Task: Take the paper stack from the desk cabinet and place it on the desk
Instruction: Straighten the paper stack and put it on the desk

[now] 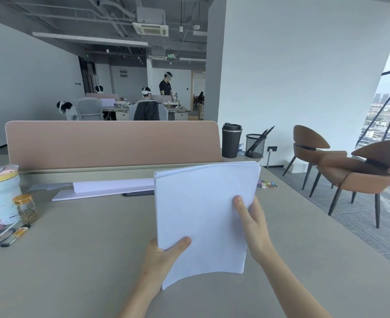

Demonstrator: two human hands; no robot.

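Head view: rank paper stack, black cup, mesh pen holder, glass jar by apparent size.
1. paper stack, far the largest, though nearest the camera
2. black cup
3. mesh pen holder and glass jar: look alike, at different distances, so unranked

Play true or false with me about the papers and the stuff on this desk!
1. Both hands hold the paper stack. True: left hand and right hand grip it.
2. The paper stack lies flat on the desk. False: it is held up above it.
3. A black cup stands beside the mesh pen holder. True.
4. The glass jar has a blue lid. False: its lid is gold.
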